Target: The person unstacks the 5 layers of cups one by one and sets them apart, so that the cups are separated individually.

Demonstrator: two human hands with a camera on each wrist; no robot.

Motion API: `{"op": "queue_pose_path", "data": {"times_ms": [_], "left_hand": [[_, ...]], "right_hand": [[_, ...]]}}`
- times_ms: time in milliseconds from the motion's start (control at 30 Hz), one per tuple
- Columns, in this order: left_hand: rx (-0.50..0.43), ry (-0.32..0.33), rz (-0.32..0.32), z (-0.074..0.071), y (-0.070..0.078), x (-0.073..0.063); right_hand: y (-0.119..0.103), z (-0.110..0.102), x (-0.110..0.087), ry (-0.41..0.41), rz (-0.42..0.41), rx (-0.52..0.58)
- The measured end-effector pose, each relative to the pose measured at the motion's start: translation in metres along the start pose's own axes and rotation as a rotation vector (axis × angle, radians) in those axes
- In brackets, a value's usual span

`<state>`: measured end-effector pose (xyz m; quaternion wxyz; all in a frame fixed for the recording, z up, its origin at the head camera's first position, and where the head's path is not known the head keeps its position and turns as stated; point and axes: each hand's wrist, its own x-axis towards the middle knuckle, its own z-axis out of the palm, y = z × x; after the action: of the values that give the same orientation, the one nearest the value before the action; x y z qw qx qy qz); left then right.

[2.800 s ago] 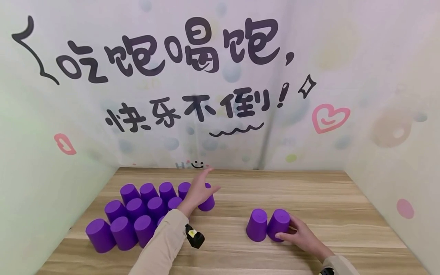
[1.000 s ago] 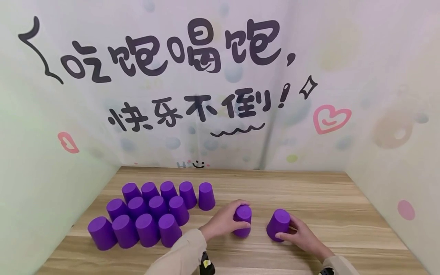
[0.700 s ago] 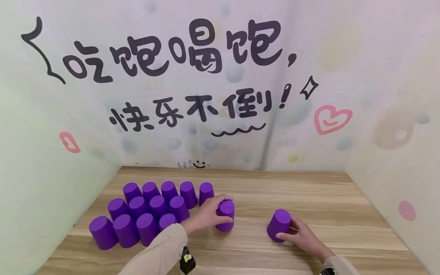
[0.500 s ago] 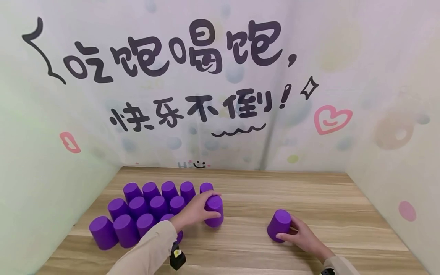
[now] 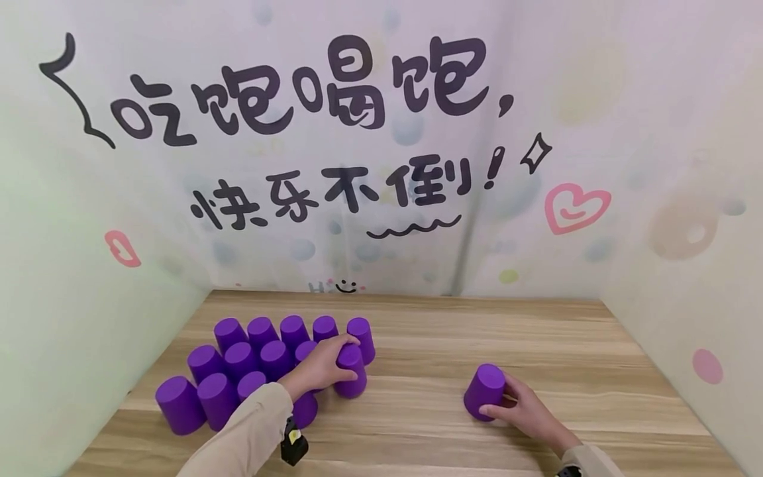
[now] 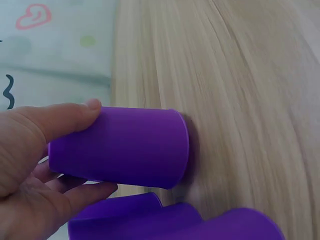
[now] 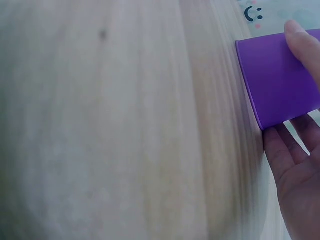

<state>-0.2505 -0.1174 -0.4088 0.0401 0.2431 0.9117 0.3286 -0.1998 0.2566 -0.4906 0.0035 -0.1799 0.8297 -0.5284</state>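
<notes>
My left hand grips an upside-down purple cup at the right end of the middle row. In the left wrist view the thumb lies on one side of this cup and the fingers on the other, near its base. Over on the right, my right hand holds another upside-down purple cup, which stands alone on the wooden table. The right wrist view shows thumb and fingers round that cup, its rim at the tabletop.
Several more inverted purple cups stand in three rows on the left, among them a front-left cup and a back-right cup. My left sleeve covers part of the front row. A printed cloth wall borders the table behind.
My left hand took the cup beside the right hand's cup and carried it left to the end of the middle row. The right hand stayed on its cup.
</notes>
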Motion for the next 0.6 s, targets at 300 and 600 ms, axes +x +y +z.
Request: {"op": "queue_pose_path", "data": {"times_ms": [300,600], "left_hand": [[0.046,-0.018,-0.008,0.0002,-0.0019,-0.0033],[0.049,-0.025,-0.027,-0.0003,-0.0008,-0.005]], "right_hand": [[-0.0005,-0.0007,0.0,0.005,-0.004,-0.001],[0.0007,-0.0002,-0.0006,-0.001,-0.017,0.008]]}}
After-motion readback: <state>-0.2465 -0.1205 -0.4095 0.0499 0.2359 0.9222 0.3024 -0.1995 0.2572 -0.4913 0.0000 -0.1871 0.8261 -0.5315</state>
